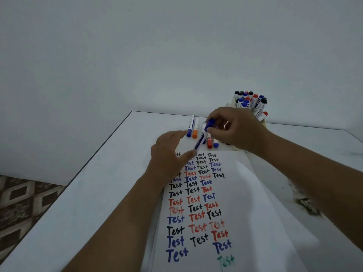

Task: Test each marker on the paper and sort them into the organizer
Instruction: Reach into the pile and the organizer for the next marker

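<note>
Hands (198,142) on cylindrical blue marker (202,137)

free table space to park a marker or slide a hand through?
Bare table runs left of the paper, out to the table's left edge. A narrower bare strip lies right of the paper, past the right forearm. Crowded: the far end, where loose markers lie above the paper, both hands, left hand and right hand, hold a blue marker, and the organizer stands full.
</note>
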Tool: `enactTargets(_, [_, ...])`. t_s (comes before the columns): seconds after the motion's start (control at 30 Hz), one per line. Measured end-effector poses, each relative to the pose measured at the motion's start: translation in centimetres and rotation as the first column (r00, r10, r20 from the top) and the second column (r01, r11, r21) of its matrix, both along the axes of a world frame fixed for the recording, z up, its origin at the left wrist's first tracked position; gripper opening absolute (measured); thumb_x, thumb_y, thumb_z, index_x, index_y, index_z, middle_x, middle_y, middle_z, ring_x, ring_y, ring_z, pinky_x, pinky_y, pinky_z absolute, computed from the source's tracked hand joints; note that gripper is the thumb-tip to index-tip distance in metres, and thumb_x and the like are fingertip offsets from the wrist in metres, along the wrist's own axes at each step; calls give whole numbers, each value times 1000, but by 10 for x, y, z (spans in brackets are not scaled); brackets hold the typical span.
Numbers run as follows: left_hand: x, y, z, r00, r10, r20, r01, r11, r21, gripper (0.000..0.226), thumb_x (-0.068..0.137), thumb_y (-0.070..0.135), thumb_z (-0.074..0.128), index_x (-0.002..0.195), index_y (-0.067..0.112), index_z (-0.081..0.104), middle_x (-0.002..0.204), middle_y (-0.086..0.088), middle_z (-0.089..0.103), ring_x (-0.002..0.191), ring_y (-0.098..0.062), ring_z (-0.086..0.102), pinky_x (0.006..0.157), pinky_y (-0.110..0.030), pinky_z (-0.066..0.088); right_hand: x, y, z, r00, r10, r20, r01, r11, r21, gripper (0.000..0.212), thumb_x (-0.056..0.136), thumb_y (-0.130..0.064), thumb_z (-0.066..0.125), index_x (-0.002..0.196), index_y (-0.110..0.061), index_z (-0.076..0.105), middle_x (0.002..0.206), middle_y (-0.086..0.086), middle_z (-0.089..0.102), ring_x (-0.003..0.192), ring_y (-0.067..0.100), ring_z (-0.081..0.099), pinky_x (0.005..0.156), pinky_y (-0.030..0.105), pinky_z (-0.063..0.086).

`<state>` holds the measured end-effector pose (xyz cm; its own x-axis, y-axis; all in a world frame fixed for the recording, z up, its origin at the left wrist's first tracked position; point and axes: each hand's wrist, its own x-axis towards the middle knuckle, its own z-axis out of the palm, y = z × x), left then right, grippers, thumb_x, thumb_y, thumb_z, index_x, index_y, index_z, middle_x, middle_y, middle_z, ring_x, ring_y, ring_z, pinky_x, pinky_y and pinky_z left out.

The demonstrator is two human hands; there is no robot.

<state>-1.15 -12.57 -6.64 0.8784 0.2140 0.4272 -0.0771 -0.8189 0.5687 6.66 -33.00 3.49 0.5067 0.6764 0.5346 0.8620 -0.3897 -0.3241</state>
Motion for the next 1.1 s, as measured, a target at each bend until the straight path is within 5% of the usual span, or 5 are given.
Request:
enactTargets(0.2, [-8,-8,11,993,-96,63,106,975,-195,15,99,30,59,114,27,64,99,16,63,90,-3,56,81,-22,44,-11,-21,5,837,15,-546,157,951,266,17,87,-6,72,97,-21,73,86,1,76,80,18,71,74,35,60])
enactTargets(0.5, [-10,-10,13,989,-127,69,142,943,-300,18,97,25,63,106,39,55,97,23,61,86,5,62,68,-8,49,-1,-29,-24,979,-40,201,99,951,-293,21,93,-33,67,102,-17,77,94,-3,73,85,13,63,87,39,53])
enactTargets(0.7, [-10,-13,13,985,-132,108,156,952,-262,28,94,25,68,100,47,52,97,23,62,88,-5,67,70,-12,52,-7,0,-41,906,-4,424,130,954,-270,24,91,-34,71,104,-14,77,91,4,68,84,22,57,71,39,53])
enactTargets(0.9, [-14,-12,17,972,-114,207,185,911,-368,72,78,38,82,136,42,39,119,23,61,108,3,57,83,-10,48,-17,5,-41,987,-113,-118,126,986,105,23,88,-18,75,107,-15,63,83,-7,67,69,8,64,64,22,56])
enactTargets(1.1, [-7,-9,6,964,-183,194,217,960,-174,59,86,43,73,139,31,52,137,12,56,120,-4,52,99,-21,45,-34,0,-36,826,107,-554,150,905,398,21,79,-4,82,93,-12,70,89,5,76,85,27,74,79,49,62])
